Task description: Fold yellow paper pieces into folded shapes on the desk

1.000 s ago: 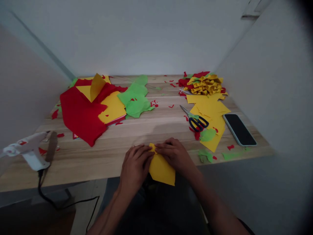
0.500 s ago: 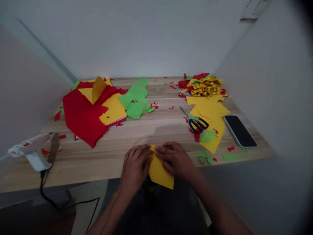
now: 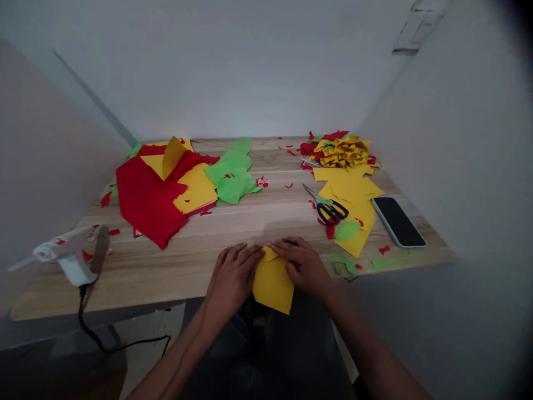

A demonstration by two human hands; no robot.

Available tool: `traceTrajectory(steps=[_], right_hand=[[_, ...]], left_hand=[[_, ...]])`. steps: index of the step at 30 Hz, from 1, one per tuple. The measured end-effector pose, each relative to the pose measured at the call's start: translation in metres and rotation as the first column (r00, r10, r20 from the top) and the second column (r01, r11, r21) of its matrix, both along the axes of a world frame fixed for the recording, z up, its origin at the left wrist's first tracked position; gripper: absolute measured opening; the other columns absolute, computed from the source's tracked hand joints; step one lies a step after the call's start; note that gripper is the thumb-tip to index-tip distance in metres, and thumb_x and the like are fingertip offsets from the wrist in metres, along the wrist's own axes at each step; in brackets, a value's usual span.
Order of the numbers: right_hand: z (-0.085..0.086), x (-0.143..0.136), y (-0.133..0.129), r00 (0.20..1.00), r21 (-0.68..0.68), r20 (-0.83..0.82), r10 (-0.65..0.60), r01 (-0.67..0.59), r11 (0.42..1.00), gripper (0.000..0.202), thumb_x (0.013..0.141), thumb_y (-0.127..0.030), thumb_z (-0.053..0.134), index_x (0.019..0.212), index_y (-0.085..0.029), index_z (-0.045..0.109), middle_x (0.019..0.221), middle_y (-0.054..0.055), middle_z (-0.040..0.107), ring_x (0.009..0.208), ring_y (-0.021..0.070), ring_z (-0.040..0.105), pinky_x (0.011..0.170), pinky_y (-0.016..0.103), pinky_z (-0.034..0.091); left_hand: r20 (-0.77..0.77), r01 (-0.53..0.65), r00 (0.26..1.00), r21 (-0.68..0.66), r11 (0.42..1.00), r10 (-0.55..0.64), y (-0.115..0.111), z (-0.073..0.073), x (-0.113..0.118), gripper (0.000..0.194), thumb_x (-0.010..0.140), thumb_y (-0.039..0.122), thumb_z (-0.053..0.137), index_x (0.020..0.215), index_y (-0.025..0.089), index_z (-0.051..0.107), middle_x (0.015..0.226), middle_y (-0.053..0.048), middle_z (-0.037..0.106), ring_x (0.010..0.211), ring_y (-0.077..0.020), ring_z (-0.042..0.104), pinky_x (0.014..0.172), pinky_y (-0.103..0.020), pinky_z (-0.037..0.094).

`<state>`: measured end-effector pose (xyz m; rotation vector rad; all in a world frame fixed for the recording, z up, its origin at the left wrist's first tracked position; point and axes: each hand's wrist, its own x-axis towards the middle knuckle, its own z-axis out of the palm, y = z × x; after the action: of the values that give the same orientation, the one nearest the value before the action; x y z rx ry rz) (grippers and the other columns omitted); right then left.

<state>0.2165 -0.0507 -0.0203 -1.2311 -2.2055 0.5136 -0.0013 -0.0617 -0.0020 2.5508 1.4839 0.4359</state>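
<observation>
- Five-sided, folded yellow paper sheet (image 3: 272,289): at the near edge of the pale wood-grain table (image 3: 250,222), its lower part extending past that edge.
- Left hand (image 3: 233,275): fingers close together, touching the sheet's upper left edge; pinch from beneath cannot be told.
- Right hand (image 3: 307,268): fingers on the upper right fold; clamping likewise cannot be told.
- Dark-handled metal scissors (image 3: 318,206): beyond the right hand, blades slightly apart.
</observation>
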Motion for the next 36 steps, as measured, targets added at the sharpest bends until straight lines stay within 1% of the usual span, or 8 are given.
traceTrajectory(steps=[3,8,13,19,24,29,33,36], right_hand=[[0.001,-0.003,-0.001,0.996,0.020,0.087,0.001,-0.003,1.000,0.058,0.075,-0.005,0.048,0.127,-0.028,0.060,0.129,-0.004,0.061,0.123,0.0228,0.046,0.105,0.045,0.039],[0.009,-0.009,-0.006,0.975,0.028,0.223,0.002,-0.008,1.000,0.051,0.082,-0.011,0.051,0.129,-0.027,0.058,0.132,-0.004,0.059,0.125,0.0242,0.044,0.108,0.044,0.035],[0.009,-0.013,-0.011,0.955,0.029,0.294,-0.032,0.024,0.999,0.051,0.084,-0.015,0.051,0.133,-0.027,0.054,0.138,-0.005,0.053,0.130,0.0261,0.040,0.110,0.047,0.030],[0.007,-0.015,-0.014,0.947,0.036,0.316,-0.052,0.043,0.998,0.051,0.085,-0.018,0.052,0.135,-0.029,0.052,0.140,-0.004,0.052,0.133,0.0260,0.038,0.112,0.049,0.027],[0.004,-0.012,-0.013,0.953,0.058,0.302,-0.037,0.020,0.998,0.051,0.085,-0.017,0.053,0.134,-0.030,0.053,0.139,-0.005,0.053,0.132,0.0268,0.040,0.111,0.050,0.027],[0.003,-0.012,-0.013,0.952,0.056,0.306,-0.029,0.012,0.998,0.055,0.084,-0.014,0.054,0.136,-0.031,0.050,0.138,-0.003,0.053,0.132,0.0266,0.040,0.111,0.050,0.029],[0.001,-0.012,-0.013,0.953,0.058,0.302,-0.032,0.015,0.998,0.058,0.083,-0.010,0.053,0.137,-0.032,0.049,0.138,-0.004,0.053,0.133,0.0269,0.040,0.111,0.050,0.029],[0.001,-0.011,-0.014,0.955,0.046,0.297,-0.028,0.014,0.999,0.059,0.083,-0.010,0.052,0.138,-0.032,0.048,0.139,-0.003,0.052,0.134,0.0263,0.039,0.112,0.050,0.028]], left_hand=[[-0.011,-0.016,1.000,-0.001,1.000,0.016,0.000,-0.002,0.000,0.042,0.089,0.016,0.050,0.128,0.031,0.057,0.137,0.001,0.056,0.125,-0.0256,0.047,0.105,-0.048,0.034],[0.017,-0.005,1.000,-0.005,1.000,0.005,0.000,-0.004,-0.002,0.041,0.090,0.018,0.050,0.127,0.033,0.057,0.137,0.003,0.056,0.126,-0.0252,0.046,0.105,-0.048,0.034],[0.056,0.006,0.998,0.005,1.000,-0.007,-0.001,-0.005,-0.004,0.033,0.089,0.019,0.053,0.117,0.032,0.064,0.135,0.001,0.057,0.127,-0.0247,0.045,0.105,-0.048,0.034],[0.059,0.016,0.998,0.011,1.000,-0.017,-0.001,-0.004,-0.005,0.032,0.087,0.017,0.055,0.114,0.032,0.066,0.140,0.000,0.053,0.128,-0.0261,0.043,0.104,-0.050,0.034],[0.046,0.029,0.999,0.009,1.000,-0.030,-0.001,-0.003,-0.004,0.032,0.088,0.017,0.053,0.115,0.031,0.064,0.133,0.002,0.060,0.130,-0.0262,0.042,0.105,-0.052,0.032],[0.028,0.027,0.999,0.009,1.000,-0.028,-0.001,-0.001,-0.003,0.030,0.089,0.017,0.051,0.114,0.029,0.065,0.133,-0.001,0.059,0.128,-0.0271,0.043,0.104,-0.052,0.033],[-0.003,0.049,0.999,-0.009,0.999,-0.049,-0.001,-0.002,-0.003,0.047,0.086,0.013,0.051,0.129,0.032,0.055,0.136,-0.001,0.056,0.128,-0.0264,0.044,0.106,-0.052,0.031],[-0.031,0.008,0.999,-0.014,1.000,-0.008,-0.003,-0.002,0.000,0.053,0.085,0.011,0.050,0.133,0.034,0.051,0.139,0.001,0.054,0.128,-0.0268,0.044,0.109,-0.051,0.028]])
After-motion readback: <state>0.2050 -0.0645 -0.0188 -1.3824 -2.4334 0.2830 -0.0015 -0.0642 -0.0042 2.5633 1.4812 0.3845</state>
